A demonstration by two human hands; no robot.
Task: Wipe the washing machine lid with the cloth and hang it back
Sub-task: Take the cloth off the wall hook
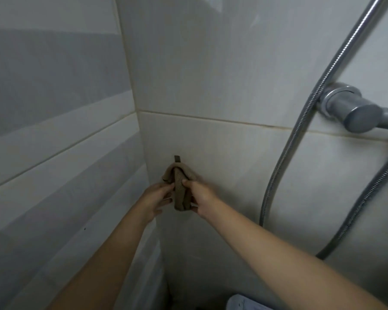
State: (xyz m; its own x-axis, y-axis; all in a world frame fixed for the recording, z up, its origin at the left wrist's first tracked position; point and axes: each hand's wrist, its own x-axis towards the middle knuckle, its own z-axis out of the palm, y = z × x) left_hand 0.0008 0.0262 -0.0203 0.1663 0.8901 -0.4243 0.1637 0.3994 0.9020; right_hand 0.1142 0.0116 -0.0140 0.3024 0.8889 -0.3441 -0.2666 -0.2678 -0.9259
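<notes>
Seemingly I'm at the hanging stage: the brown cloth, coarse-woven and bunched, dangles by its loop at centre frame against glossy pale tile. My left hand and right hand each pinch its folds. Whether the lid is wiped, I cannot tell.

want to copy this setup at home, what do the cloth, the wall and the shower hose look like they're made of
Cloth: soft woven or knit fabric, matte brown, visibly textured and folding limply. Wall: probably glazed ceramic tile, glossy off-white with reflections and grout lines. Shower hose: apparently metal, shiny silver with spiral ribbing.
</notes>
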